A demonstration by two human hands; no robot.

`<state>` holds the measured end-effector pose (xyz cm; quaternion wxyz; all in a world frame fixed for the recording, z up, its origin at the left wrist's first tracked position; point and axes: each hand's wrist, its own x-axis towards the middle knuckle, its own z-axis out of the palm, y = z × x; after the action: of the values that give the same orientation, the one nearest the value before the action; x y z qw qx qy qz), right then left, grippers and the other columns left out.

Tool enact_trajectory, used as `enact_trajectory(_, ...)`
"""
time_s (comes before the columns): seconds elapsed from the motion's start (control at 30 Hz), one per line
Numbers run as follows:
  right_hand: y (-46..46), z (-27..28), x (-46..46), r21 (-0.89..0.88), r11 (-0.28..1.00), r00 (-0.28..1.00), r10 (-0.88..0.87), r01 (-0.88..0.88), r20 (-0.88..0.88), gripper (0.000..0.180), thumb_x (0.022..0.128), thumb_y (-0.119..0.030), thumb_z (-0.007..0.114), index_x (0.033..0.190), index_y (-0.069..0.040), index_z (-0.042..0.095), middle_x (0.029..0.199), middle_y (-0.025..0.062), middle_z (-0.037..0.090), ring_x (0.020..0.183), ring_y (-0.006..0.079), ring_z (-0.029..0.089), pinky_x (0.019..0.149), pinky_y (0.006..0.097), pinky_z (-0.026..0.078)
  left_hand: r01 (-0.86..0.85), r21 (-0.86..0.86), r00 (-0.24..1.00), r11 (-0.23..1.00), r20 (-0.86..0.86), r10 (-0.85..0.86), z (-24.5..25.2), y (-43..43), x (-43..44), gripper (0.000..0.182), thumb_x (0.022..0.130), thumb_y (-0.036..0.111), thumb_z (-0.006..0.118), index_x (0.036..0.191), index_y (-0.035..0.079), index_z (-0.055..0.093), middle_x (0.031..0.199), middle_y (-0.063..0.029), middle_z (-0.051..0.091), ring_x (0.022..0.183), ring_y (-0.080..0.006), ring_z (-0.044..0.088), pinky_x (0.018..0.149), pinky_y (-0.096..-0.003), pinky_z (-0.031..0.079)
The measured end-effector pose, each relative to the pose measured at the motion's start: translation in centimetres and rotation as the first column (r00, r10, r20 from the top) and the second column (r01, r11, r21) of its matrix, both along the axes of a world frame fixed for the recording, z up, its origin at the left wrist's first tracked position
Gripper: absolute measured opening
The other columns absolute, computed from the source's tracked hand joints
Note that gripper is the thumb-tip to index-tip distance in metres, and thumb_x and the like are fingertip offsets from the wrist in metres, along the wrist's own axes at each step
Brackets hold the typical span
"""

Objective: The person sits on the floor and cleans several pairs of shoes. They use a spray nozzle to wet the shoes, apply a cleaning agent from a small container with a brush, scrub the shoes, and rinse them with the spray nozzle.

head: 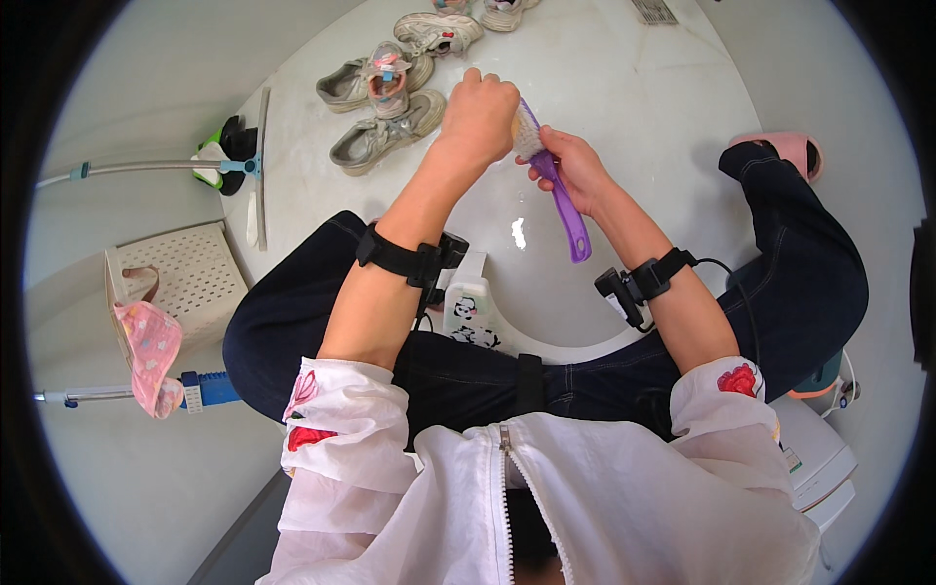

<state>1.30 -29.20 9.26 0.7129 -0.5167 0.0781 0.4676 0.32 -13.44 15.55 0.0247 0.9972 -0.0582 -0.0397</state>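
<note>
My right hand (570,164) holds a scrub brush with a purple plastic handle (567,208) and pale bristles, near the top of the handle. The bristles face left, towards my left hand (480,113), which is closed beside them. A small yellowish edge shows between that hand and the bristles; what it is I cannot tell. Left of my hands, a pair of grey-white sneakers (355,150) lies on the wet floor, with a small pink and grey child's shoe (389,86) resting between them.
More shoes (442,33) lie at the top, left of a floor drain (653,11). A squeegee mop (252,165) and a perforated beige basket (175,270) with a pink cloth (152,347) are at left. A white plastic stool (475,314) with panda pictures stands between my legs.
</note>
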Motion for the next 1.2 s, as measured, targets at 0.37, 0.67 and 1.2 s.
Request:
enact_trajectory(0.37,-0.4,-0.2,0.4,0.079,0.997,0.999,0.005,-0.002,-0.038,0.037,0.102,-0.031,0.036,0.115,0.001,0.050,0.090,0.0128,0.062,0.061,0.0127,0.053,0.045,0.0226,0.042,-0.093,-0.034,0.993,0.995,0.074,0.096,-1.4,2.0,0.3,0.035,0.059,0.002,0.071,0.092,0.001,0.061,0.092,-0.0146,0.062,0.091,-0.0344,0.055,0.082,-0.0395,0.047)
enact_trajectory(0.67,-1.9,-1.2,1.4,0.245,0.963,0.981,-0.067,0.112,-0.184,0.039,0.102,-0.035,0.034,0.116,-0.001,0.047,0.094,0.0152,0.061,0.066,0.0146,0.051,0.049,0.0236,0.040,-0.161,-0.382,0.963,0.910,0.142,0.230,-9.0,3.3,-0.7,0.052,0.059,0.003,0.071,0.109,0.005,0.058,0.096,-0.0175,0.060,0.093,-0.0370,0.054,0.084,-0.0445,0.044)
enact_trajectory(1.2,-3.7,-1.5,3.1,0.254,0.928,0.953,-0.226,0.274,-0.203,0.054,0.099,-0.046,0.038,0.135,-0.005,0.039,0.097,0.0086,0.054,0.065,0.0128,0.043,0.052,0.0233,0.037,-0.478,-0.571,0.876,0.667,-0.257,0.408,-20.0,-1.0,-3.3,0.056,0.066,-0.005,0.065,0.118,0.009,0.050,0.115,-0.0160,0.054,0.104,-0.0351,0.053,0.089,-0.0410,0.046)
